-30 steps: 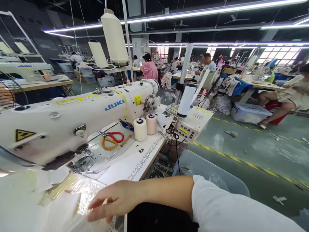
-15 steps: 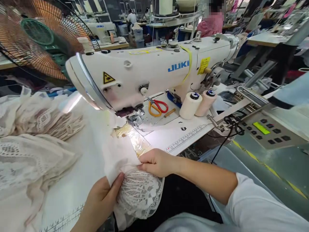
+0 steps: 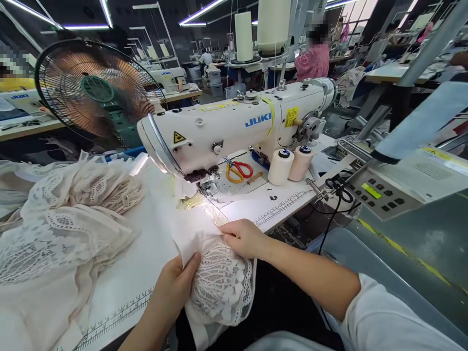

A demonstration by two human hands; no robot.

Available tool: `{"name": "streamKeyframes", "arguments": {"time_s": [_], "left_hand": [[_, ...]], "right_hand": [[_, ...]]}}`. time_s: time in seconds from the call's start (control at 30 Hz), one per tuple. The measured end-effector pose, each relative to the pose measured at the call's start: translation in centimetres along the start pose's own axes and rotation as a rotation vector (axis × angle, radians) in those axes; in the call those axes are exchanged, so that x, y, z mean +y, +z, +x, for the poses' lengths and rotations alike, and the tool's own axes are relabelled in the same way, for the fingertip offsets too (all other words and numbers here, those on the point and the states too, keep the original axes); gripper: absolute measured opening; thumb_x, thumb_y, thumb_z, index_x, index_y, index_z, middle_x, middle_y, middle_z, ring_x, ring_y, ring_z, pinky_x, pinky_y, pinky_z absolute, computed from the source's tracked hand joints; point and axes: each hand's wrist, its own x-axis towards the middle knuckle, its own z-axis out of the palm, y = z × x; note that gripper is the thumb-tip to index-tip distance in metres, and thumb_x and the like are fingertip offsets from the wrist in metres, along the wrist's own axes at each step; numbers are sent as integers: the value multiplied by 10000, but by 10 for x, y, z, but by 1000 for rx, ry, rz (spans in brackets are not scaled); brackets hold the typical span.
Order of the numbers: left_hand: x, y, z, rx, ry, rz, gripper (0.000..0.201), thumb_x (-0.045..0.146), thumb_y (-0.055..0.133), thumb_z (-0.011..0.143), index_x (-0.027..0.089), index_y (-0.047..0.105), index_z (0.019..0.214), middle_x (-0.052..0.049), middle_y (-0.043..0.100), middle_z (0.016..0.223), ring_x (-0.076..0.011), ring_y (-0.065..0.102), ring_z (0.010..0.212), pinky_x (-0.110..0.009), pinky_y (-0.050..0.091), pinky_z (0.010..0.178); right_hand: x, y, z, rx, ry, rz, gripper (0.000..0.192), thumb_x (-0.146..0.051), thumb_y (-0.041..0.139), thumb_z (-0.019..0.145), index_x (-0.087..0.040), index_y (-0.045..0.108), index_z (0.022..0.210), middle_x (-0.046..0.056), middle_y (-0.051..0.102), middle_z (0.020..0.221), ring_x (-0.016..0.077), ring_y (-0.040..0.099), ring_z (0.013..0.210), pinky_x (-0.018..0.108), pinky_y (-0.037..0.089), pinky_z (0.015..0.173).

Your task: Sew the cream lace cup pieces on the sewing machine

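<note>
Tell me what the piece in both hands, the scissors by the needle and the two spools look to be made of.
Lace piece: openwork lace joined to plain white woven cloth, matte; holes show through. Left hand and right hand pinch it. Scissors: glossy red and orange handles, likely plastic; blades probably metal, barely visible. Spools: wound thread, cream and pinkish, matte, with dark caps.

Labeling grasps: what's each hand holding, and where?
Both pinch the lace piece at its top edge: left hand at the left, right hand at the right.
</note>
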Motion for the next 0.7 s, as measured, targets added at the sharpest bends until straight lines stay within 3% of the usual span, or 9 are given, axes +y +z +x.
{"name": "streamKeyframes", "arguments": {"time_s": [0.07, 0.13, 0.2, 0.23, 0.3, 0.4, 0.47, 0.57, 0.7], "left_hand": [[1, 5, -3, -63, -127, -208, 411, 493, 786, 484, 181, 624, 696, -60, 676, 660, -306, 645, 737, -342, 517, 605], [1, 8, -4, -95, -256, -404, 366, 391, 799, 526, 173, 645, 775, -67, 692, 691, -306, 662, 764, -343, 531, 605], [0, 10, -4, -100, -351, -565, 257, 302, 745, 645, 156, 655, 837, -77, 701, 707, -286, 676, 755, -338, 543, 611], [0, 10, -4, -104, -383, -630, 200, 264, 702, 707, 147, 657, 862, -82, 703, 714, -274, 681, 746, -334, 547, 613], [-1, 9, -2, -116, -418, -718, 144, 215, 624, 794, 130, 655, 906, -90, 708, 729, -255, 688, 731, -326, 551, 606], [1, 10, 2, -114, -409, -764, 144, 188, 586, 836, 121, 649, 946, -93, 714, 750, -240, 691, 722, -317, 552, 602], [3, 12, 5, -93, -384, -765, 144, 182, 572, 846, 120, 647, 953, -93, 714, 755, -230, 690, 724, -313, 552, 630], [7, 12, 8, -74, -343, -725, 144, 205, 555, 857, 127, 639, 945, -82, 704, 729, -221, 680, 707, -311, 538, 646], [8, -3, 9, -186, -289, -484, 200, 368, 547, 850, 175, 597, 864, -40, 651, 639, -224, 641, 628, -325, 501, 600]], "right_hand": [[1, -4, -11, 38, 20, -40, 187, -165, 472, 822, -175, 536, 647, -39, 423, 578, 120, 395, 591, 246, 266, 572], [6, -12, -26, 123, 44, -71, 149, -250, 489, 838, -173, 616, 845, -6, 536, 690, 140, 448, 646, 260, 317, 631], [14, -21, -47, 242, 77, -72, 282, -367, 482, 858, -163, 611, 1003, 40, 593, 827, 155, 482, 691, 288, 357, 695], [20, -25, -58, 300, 100, -51, 346, -444, 453, 872, -150, 618, 950, 47, 580, 805, 158, 481, 679, 294, 366, 683], [31, -29, -79, 180, 98, 53, 587, -661, 348, 863, -155, 609, 725, 25, 504, 644, 165, 455, 629, 285, 352, 604], [42, -16, -98, -162, -21, 223, 746, -850, 386, 699, -163, 663, 793, 64, 570, 782, 188, 510, 705, 307, 414, 673], [44, 5, -99, -279, -103, 340, 739, -852, 444, 659, -184, 677, 872, 70, 597, 843, 208, 538, 807, 345, 425, 819], [44, 42, -86, -271, -69, 691, 735, -820, 609, 549, -183, 674, 909, 36, 595, 770, 168, 539, 734, 292, 463, 719], [48, 70, -68, -212, 181, 1004, 648, -695, 741, 535, -141, 684, 867, 13, 567, 663, 77, 464, 489, 177, 356, 416]]}}
